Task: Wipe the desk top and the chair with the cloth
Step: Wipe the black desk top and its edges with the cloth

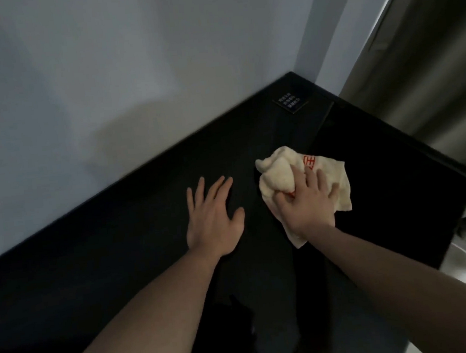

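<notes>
1. A view from above looks down at a black worktop (147,241) that runs along a pale grey wall (130,72) into a corner on the far right.
2. Two bare forearms reach forward from the bottom edge onto the worktop.
3. The left hand (213,221) lies flat, palm down, with its fingers straight and spread apart; it holds nothing.
4. The right hand (308,203) sits just to the right of the left hand, apart from it, pressing down on a crumpled cream cloth (280,177); its fingers curl into the fabric.
5. The cloth rests on the worktop, bunched up ahead of the fingers and spreading out to the right of the hand. Red printed marks show on it; they cannot be read.
6. A small dark plaque (290,101) with tiny white lettering, too small to read, lies flat near the far corner of the worktop.
7. Grey-brown curtains (428,58) hang at the right, beyond the worktop's end.
</notes>
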A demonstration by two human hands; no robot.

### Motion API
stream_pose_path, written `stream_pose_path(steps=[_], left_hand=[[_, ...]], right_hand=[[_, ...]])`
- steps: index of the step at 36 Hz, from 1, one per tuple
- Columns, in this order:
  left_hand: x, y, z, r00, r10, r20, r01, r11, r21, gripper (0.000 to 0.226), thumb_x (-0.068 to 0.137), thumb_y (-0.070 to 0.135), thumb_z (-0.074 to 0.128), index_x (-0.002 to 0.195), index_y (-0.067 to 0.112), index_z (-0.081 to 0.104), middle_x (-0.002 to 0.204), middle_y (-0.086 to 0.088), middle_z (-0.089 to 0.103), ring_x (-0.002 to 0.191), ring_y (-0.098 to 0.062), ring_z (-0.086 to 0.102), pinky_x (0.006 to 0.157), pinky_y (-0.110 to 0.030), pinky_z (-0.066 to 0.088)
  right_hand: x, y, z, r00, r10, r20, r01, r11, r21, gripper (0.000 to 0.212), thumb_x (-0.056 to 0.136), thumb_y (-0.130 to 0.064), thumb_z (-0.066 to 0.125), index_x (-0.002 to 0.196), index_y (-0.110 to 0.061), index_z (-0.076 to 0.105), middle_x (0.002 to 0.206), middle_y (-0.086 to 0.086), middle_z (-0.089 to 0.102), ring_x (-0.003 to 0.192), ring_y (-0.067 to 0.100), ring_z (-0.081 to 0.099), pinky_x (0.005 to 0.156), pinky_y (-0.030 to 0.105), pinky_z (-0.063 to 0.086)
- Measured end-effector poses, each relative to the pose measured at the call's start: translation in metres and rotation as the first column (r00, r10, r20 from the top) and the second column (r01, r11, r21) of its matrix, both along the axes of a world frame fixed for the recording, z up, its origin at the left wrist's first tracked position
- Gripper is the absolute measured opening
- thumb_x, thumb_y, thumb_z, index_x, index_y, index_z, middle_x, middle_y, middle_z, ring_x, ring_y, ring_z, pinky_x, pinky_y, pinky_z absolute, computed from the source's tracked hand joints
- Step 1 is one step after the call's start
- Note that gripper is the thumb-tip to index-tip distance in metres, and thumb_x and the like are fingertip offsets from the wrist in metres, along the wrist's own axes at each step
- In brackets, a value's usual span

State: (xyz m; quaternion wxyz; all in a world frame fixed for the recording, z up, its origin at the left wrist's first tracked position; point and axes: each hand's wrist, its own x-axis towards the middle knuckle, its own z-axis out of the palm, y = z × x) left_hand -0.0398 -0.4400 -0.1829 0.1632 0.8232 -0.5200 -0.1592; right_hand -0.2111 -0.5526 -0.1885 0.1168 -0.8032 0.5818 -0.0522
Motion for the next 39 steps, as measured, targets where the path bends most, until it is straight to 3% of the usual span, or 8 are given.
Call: stream_pose_path(steps=[5,10,18,23,25,28,33,39], left_hand=[[0.011,0.015,0.001,0.978,-0.05,-0.202,0.025,0.992,-0.126,0.056,0.096,0.026,0.058,0.15,0.027,0.046,0.16,0.004,0.04,0.155,-0.017,0.018,0.128,-0.044,-0.003],[0.025,0.068,0.003,0.942,-0.11,-0.316,0.074,0.99,-0.124,0.05,0.098,0.017,0.056,0.147,0.026,0.051,0.161,0.007,0.036,0.154,-0.011,0.016,0.125,-0.034,0.013],[0.063,0.226,0.006,0.965,-0.212,-0.154,0.198,0.975,-0.097,0.048,0.1,0.022,0.058,0.147,0.028,0.053,0.16,0.013,0.034,0.151,-0.005,0.018,0.118,-0.023,0.015],[0.09,0.315,0.005,0.986,-0.153,-0.071,0.147,0.986,-0.082,0.047,0.096,0.025,0.063,0.142,0.027,0.057,0.156,0.009,0.041,0.148,-0.013,0.031,0.121,-0.036,0.027],[0.102,0.35,0.005,0.995,-0.093,-0.039,0.09,0.993,-0.07,0.047,0.096,0.035,0.058,0.143,0.027,0.057,0.156,0.007,0.041,0.148,-0.016,0.032,0.121,-0.041,0.029],[0.123,0.404,0.002,0.999,-0.011,0.033,0.013,0.999,-0.038,0.059,0.094,0.053,0.043,0.145,0.026,0.054,0.158,0.002,0.04,0.148,-0.02,0.032,0.122,-0.044,0.025],[0.14,0.482,-0.01,0.992,0.034,0.122,-0.036,0.999,0.015,0.069,0.096,0.062,0.035,0.157,0.029,0.038,0.167,0.004,0.027,0.156,-0.02,0.018,0.126,-0.05,0.015],[0.131,0.492,-0.01,0.983,0.084,0.163,-0.091,0.995,0.033,0.072,0.093,0.063,0.035,0.157,0.03,0.037,0.167,0.004,0.028,0.156,-0.021,0.018,0.126,-0.05,0.013]], right_hand=[[0.0,0.055,-0.002,1.0,-0.009,-0.01,0.009,1.0,-0.012,0.077,0.096,-0.063,0.033,0.16,-0.029,0.008,0.167,0.005,0.014,0.155,0.033,0.002,0.122,0.063,0.0],[0.0,0.107,0.001,0.999,-0.031,-0.011,0.031,0.999,-0.013,0.077,0.095,-0.064,0.032,0.16,-0.029,0.007,0.167,0.004,0.015,0.155,0.032,0.001,0.122,0.062,-0.001],[0.006,0.194,0.005,0.998,-0.052,-0.017,0.053,0.999,0.011,0.075,0.095,-0.062,0.035,0.158,-0.029,0.013,0.167,0.004,0.017,0.155,0.033,0.002,0.122,0.063,-0.001],[0.012,0.248,0.008,0.999,-0.036,-0.007,0.036,0.999,0.036,0.073,0.096,-0.06,0.038,0.158,-0.029,0.014,0.167,0.004,0.016,0.155,0.033,0.0,0.122,0.062,-0.004],[0.012,0.266,0.009,1.0,-0.012,0.011,0.012,0.999,0.037,0.073,0.096,-0.061,0.039,0.158,-0.03,0.014,0.168,0.004,0.014,0.155,0.032,-0.002,0.122,0.061,-0.007],[0.009,0.286,0.01,1.0,0.026,0.01,-0.026,0.999,0.033,0.074,0.096,-0.063,0.037,0.159,-0.032,0.011,0.168,0.004,0.013,0.155,0.032,-0.004,0.121,0.059,-0.01],[0.004,0.314,0.009,0.999,0.036,0.014,-0.037,0.999,0.027,0.075,0.096,-0.065,0.036,0.159,-0.032,0.011,0.167,0.004,0.015,0.155,0.032,-0.002,0.122,0.06,-0.008],[-0.004,0.379,0.012,0.998,0.067,0.006,-0.067,0.996,0.051,0.076,0.094,-0.066,0.035,0.158,-0.034,0.009,0.168,0.001,0.011,0.155,0.032,-0.003,0.122,0.061,-0.008]])
